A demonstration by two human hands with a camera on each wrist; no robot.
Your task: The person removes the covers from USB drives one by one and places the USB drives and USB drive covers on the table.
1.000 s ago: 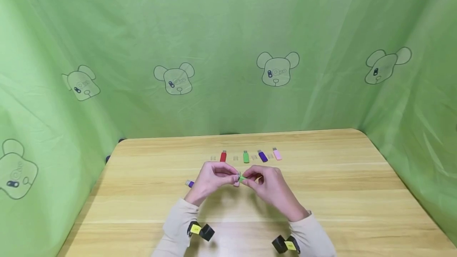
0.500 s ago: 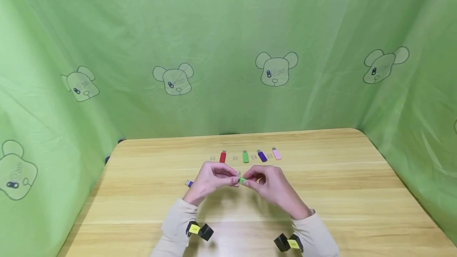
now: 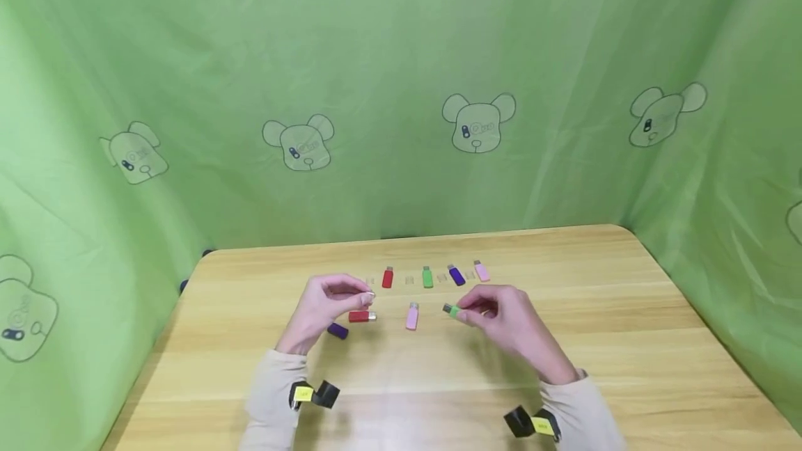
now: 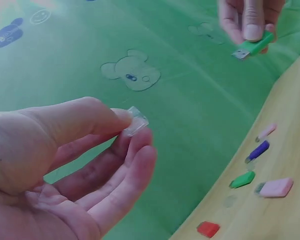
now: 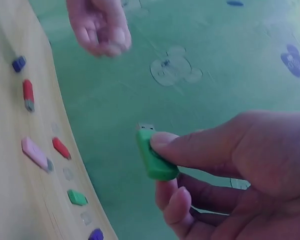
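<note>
My left hand [image 3: 363, 296] pinches a small clear cap [image 3: 371, 296] between thumb and forefinger; the cap [image 4: 135, 121] shows plainly in the left wrist view. My right hand [image 3: 462, 312] pinches a green USB stick [image 3: 451, 310] with its metal plug bare and pointing left; the stick [image 5: 152, 155] fills the right wrist view. The two hands are held apart above the wooden table [image 3: 626, 339]. Between them lie a red stick [image 3: 362, 316] and a pink stick [image 3: 411, 315]. A purple stick [image 3: 337, 330] lies below my left hand.
A back row holds a red stick [image 3: 388, 277], a green stick [image 3: 427, 276], a purple stick [image 3: 457, 275] and a pink stick [image 3: 481, 271], with small clear caps between them. Green cloth with bear prints [image 3: 479, 120] walls the table on three sides.
My hands were together at the green stick; now they have drawn apart, the left holding the clear cap and the right keeping the stick. The red and pink sticks beneath are uncovered.
</note>
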